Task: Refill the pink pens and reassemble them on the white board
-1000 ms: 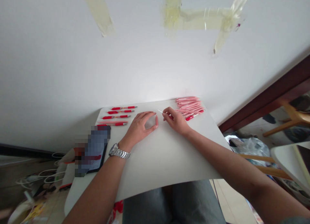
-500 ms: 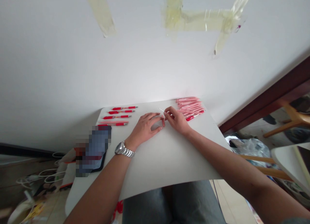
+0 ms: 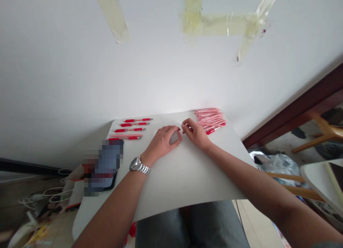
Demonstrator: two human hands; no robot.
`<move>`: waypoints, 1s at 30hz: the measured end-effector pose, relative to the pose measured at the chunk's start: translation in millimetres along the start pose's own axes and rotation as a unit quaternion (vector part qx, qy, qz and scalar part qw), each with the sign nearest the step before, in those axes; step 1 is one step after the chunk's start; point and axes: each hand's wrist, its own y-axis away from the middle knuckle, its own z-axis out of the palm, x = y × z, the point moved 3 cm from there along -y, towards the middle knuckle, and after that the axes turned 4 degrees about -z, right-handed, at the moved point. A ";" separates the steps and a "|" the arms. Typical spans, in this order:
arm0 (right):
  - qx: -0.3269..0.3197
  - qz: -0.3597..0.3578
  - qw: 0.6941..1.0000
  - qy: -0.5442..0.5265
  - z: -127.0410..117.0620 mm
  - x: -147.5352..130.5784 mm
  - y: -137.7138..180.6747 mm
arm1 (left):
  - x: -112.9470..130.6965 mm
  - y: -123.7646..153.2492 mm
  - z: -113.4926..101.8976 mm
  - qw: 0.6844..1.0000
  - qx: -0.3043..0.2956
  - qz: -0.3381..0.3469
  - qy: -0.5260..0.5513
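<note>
My right hand point(image 3: 195, 133) pinches a thin white pen refill point(image 3: 179, 123) that points up and left, over the far middle of a white table point(image 3: 182, 176). My left hand point(image 3: 164, 140), with a metal watch at the wrist, curls beside it, thumb and fingertips drawn together close to the refill's end; what they hold, if anything, is too small to see. Just right of my right hand lies a pile of pink pen barrels point(image 3: 210, 117). To the left, several assembled red pens point(image 3: 132, 128) lie in a row.
A dark phone-like object point(image 3: 104, 167) lies at the table's left edge. A white wall with yellowed tape strips point(image 3: 214, 19) stands behind the table. Cables and clutter sit on the floor at left; a wooden chair point(image 3: 318, 133) and bags are at right.
My left hand slid right toward my right hand and its fingers closed together. My right hand and the refill barely moved.
</note>
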 end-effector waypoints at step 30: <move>-0.007 -0.006 1.000 -0.016 -2.1 -3.4 1.0 | -20.6 12.5 -19.0 0.998 0.009 -0.048 -0.048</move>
